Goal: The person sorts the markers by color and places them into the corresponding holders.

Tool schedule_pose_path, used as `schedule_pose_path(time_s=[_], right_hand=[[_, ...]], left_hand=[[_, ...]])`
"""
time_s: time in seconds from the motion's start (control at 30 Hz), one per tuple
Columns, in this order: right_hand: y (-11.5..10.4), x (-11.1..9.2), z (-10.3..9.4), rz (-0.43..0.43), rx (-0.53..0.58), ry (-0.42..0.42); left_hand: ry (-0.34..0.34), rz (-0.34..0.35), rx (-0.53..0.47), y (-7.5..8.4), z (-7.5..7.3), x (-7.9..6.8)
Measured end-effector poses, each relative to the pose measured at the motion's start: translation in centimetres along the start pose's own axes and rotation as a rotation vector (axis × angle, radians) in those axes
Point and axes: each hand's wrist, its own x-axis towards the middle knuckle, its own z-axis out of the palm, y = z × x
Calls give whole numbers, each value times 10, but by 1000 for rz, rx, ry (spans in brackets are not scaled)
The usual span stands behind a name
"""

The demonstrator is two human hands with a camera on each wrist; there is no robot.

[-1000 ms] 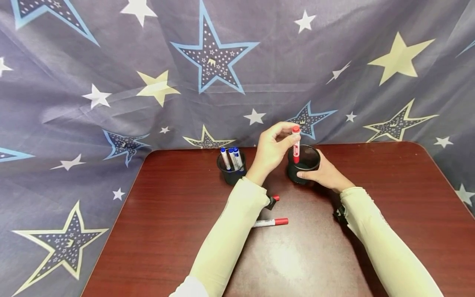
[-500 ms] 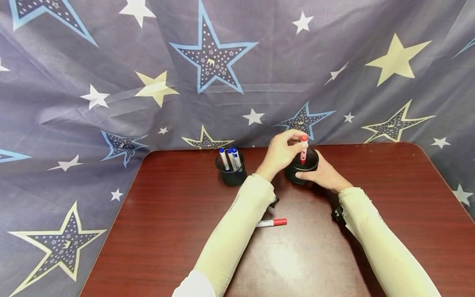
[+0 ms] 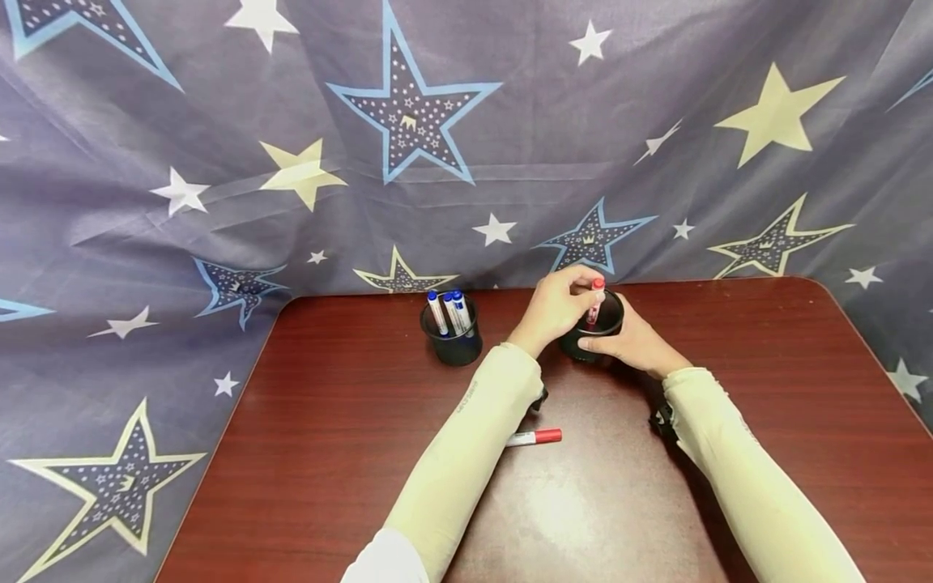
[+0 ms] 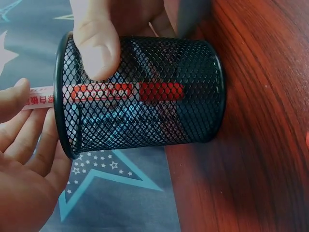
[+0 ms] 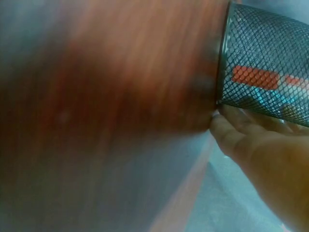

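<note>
My left hand (image 3: 551, 312) pinches a red-capped marker (image 3: 594, 309) by its upper end. The marker's lower part is inside a black mesh pen cup (image 4: 145, 125), seen through the mesh in both wrist views. In the left wrist view its red cap end lies well down in the cup, apart from the base. My right hand (image 3: 641, 340) grips the cup from the right, its thumb on the near wall and its fingers (image 5: 231, 125) behind. The cup stands on the table near the back edge.
A second black mesh pen cup (image 3: 457, 350) holding several blue-capped markers (image 3: 448, 312) stands to the left. Another red-capped marker (image 3: 535, 438) lies on the brown table (image 3: 328, 453), partly under the left sleeve. A star-patterned cloth (image 3: 510, 121) hangs behind the table.
My left hand has lowered the red marker from above the rim down into the cup, shifting slightly right. My right hand keeps its grip on the cup.
</note>
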Motion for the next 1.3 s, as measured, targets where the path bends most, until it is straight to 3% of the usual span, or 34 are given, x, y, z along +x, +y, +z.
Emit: schedule_pose_path(time_s=[0.27,0.67,1.1,1.3], right_hand=[[-3,-2,-1,10,-26,0],[-3,-3,-2,39,-41,3],[-3,-1,0,60,62,-26],[-3,-2,-2,48,14,-11]], left_hand=[[-10,-2,30,2,1,0],[6,-54,-25,2,3,-2],[29,-36,13,1,1,1],[55,-41,-27,3,-3,1]])
